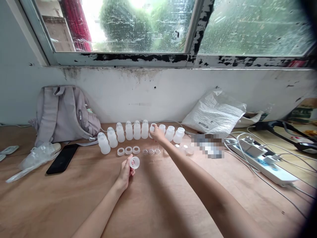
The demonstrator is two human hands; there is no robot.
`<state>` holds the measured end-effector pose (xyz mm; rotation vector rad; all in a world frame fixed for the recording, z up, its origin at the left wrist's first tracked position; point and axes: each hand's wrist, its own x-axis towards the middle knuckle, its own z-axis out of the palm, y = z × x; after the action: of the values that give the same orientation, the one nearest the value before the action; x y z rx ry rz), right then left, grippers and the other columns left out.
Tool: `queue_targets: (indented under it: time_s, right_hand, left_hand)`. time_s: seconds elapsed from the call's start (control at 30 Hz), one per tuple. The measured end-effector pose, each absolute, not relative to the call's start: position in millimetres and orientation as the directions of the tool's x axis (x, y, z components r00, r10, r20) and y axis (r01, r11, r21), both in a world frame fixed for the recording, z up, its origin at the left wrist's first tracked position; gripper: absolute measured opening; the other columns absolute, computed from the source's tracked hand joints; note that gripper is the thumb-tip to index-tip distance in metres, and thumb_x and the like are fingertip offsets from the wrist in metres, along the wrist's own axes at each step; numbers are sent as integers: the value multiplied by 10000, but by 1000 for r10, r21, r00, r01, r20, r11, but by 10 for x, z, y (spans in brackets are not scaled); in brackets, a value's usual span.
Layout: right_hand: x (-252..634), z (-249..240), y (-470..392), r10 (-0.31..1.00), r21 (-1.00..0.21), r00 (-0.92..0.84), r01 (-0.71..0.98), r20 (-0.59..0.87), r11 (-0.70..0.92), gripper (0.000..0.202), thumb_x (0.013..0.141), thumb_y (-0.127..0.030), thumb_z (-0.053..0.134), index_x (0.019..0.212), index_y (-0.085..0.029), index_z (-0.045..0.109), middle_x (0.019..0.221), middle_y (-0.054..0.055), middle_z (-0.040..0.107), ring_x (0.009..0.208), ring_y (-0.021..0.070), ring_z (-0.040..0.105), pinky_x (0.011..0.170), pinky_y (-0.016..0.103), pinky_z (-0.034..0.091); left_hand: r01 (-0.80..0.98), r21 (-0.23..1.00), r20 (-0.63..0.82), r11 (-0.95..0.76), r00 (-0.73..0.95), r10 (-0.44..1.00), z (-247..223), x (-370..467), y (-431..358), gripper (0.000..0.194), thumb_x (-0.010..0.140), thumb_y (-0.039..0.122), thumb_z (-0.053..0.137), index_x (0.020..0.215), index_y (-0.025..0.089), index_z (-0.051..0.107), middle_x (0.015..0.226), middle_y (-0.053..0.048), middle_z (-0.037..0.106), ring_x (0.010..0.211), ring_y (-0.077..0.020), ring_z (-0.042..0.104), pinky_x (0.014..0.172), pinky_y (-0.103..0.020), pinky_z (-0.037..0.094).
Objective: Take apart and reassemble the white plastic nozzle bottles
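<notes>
A translucent white screw ring (135, 162), its round opening facing me, is held in the fingers of my left hand (125, 172) above the table. My right hand (158, 133) reaches to the back row, its fingers closed round the top of a frosted bottle (151, 135) that they partly hide. To the left of it stand several frosted bottles with clear domed tops (129, 130). On the right are open-necked bottles (170, 133). In front of the row lie white rings (128, 150) and clear flat discs (151, 151). More small round parts (184, 147) sit partly behind my right forearm.
A grey backpack (61, 112) leans against the wall at left, near a black phone (62, 159) and a clear plastic bag (37, 158). At right are a white plastic bag (215, 112), a power strip (269, 165) with cables, and black glasses-like headgear (284, 132).
</notes>
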<state>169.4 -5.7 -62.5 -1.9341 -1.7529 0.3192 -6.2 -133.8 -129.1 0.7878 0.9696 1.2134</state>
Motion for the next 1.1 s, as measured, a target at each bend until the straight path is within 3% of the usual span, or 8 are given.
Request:
queue_targets:
  time_s: [0.23,0.33,0.4,0.47,0.63,0.83,1.0,1.1]
  right_hand:
    - [1735,-630,-302,961,-414,86,910,264,33,171,805,-227,421,906,-187,553,922,94,541,789,207,527,637,296,383]
    - [1797,-579,-648,823,-404,24,879,568,253,133,797,-267,450,824,-191,556,1013,98,478,888,215,496,707,311,393]
    - [1835,-559,-908,734,-415,-53,796,677,441,73,769,-240,484,747,-191,534,997,84,486,923,213,487,759,322,392]
    - [1860,-580,-1147,730,-470,-107,700,675,537,58,773,-201,468,727,-196,503,933,65,519,873,191,509,740,308,403]
    - [1876,-788,-1456,779,-519,-256,623,572,586,59,741,-184,506,792,-198,481,864,57,547,802,187,522,696,309,423]
    - [1849,-1117,-1512,856,-676,-257,529,449,513,527,750,-263,535,1215,-205,295,1038,85,538,940,213,534,795,343,439]
    - [1806,-1331,-1553,881,-714,-255,516,399,473,536,753,-286,547,1216,-221,285,1067,80,528,934,213,530,786,340,446]
    - [1844,-1300,-1543,875,-663,-214,582,434,471,511,724,-303,596,1170,-227,358,1035,74,534,912,222,517,772,355,445]
  left_hand:
    - [-452,872,-167,186,82,983,-1302,-97,-1340,356,687,518,538,653,177,441,526,74,410,372,-28,346,376,-157,296]
    - [-434,880,-171,192,88,981,-1304,-96,-1349,327,681,492,569,752,184,487,640,58,480,419,-26,431,401,-148,335]
    - [-419,885,-176,202,101,979,-1303,-95,-1350,324,682,480,580,806,191,503,680,51,500,441,-26,463,414,-142,355]
    - [-412,886,-182,213,114,977,-1303,-96,-1344,327,679,469,592,835,192,516,685,45,509,455,-30,484,426,-141,375]
    - [-403,885,-205,235,115,972,-1300,-105,-1318,345,657,395,650,916,190,551,851,-9,550,525,-46,534,449,-151,418]
    - [-361,905,-191,226,131,973,-1267,-94,-1344,348,664,358,656,951,178,577,859,-33,575,623,-82,564,508,-169,440]
    - [-359,902,-212,238,111,971,-1228,-79,-1358,359,642,367,668,935,186,567,855,-21,577,614,-83,560,518,-178,429]
    - [-337,911,-214,239,111,970,-1208,-69,-1363,342,648,383,654,916,190,562,843,-11,569,592,-77,543,513,-180,416]
